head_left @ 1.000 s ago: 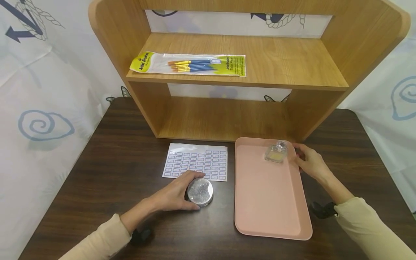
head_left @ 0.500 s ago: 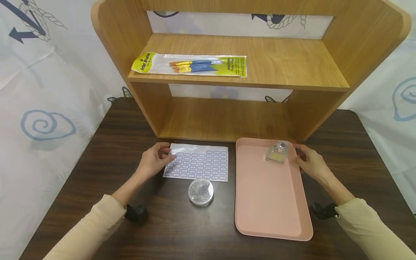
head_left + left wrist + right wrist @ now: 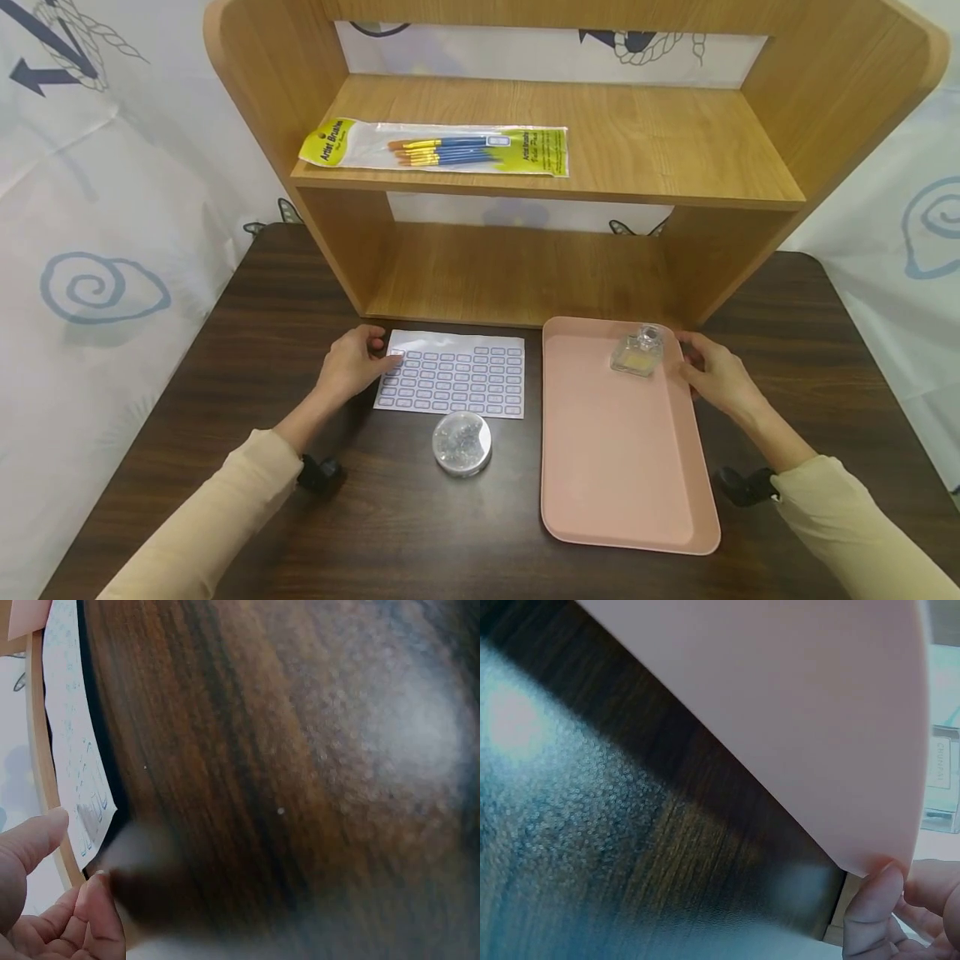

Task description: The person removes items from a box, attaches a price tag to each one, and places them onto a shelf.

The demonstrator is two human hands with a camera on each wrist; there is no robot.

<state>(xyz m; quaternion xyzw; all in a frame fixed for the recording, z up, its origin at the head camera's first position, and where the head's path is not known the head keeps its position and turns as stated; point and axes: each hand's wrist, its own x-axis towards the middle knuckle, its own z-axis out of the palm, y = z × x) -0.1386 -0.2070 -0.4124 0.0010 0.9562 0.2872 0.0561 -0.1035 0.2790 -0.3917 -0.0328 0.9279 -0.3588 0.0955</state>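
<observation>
At the left edge of a white sheet of blue-framed labels (image 3: 456, 375) is my left hand (image 3: 348, 364). Its thumb (image 3: 41, 836) reaches over the sheet's corner, with a gap between it and the curled fingers. My right hand (image 3: 717, 372) pinches the far right rim of a pink tray (image 3: 615, 467), thumb and forefinger (image 3: 881, 892) meeting at the edge. A small clear perfume bottle (image 3: 637, 352) with pale yellow liquid sits tilted in the tray's far right corner. Just in front of the sheet lies a round clear-lidded container (image 3: 462, 444) with silvery contents.
A wooden shelf unit (image 3: 555, 192) stands behind the sheet and tray on the dark wood table (image 3: 450, 542). Its upper board holds a plastic packet of blue-handled artist brushes (image 3: 442, 152). Patterned white cloth (image 3: 105, 208) hangs around the table.
My left hand has let go of the round container and moved away and to the left, to the label sheet's edge. My right hand stays at the tray rim.
</observation>
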